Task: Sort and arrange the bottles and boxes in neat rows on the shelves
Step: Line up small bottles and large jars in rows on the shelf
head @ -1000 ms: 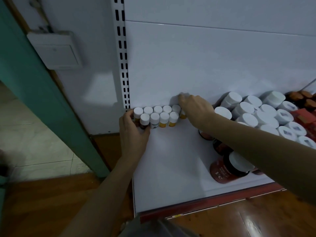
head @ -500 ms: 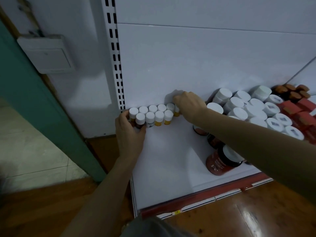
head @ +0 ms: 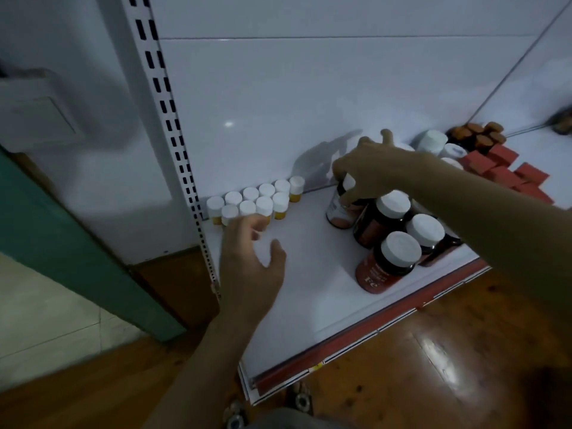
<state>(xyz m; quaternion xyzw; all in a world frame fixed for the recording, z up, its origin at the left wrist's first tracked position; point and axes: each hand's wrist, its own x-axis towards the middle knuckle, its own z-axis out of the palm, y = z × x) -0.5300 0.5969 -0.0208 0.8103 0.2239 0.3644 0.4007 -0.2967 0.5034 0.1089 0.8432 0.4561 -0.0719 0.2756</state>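
Note:
Several small white-capped bottles with yellow contents (head: pixel 257 199) stand in two rows at the back left corner of the white shelf (head: pixel 309 298). My left hand (head: pixel 252 264) hovers just in front of them, fingers loosely spread, holding nothing. My right hand (head: pixel 368 171) grips the top of a dark jar with a red label (head: pixel 339 212), which tilts slightly. Three more dark white-lidded jars (head: pixel 393 258) cluster to its right.
Red boxes (head: pixel 501 171) and brown-capped bottles (head: pixel 478 136) sit at the back right, with white-lidded jars (head: pixel 433 142) behind my right arm. A slotted upright (head: pixel 173 125) bounds the shelf's left side. Wooden floor lies below the shelf's red front edge (head: pixel 371 332).
My right hand left the small bottles and moved right onto the dark jar. My left hand drew back from the rows and opened. The camera swung right.

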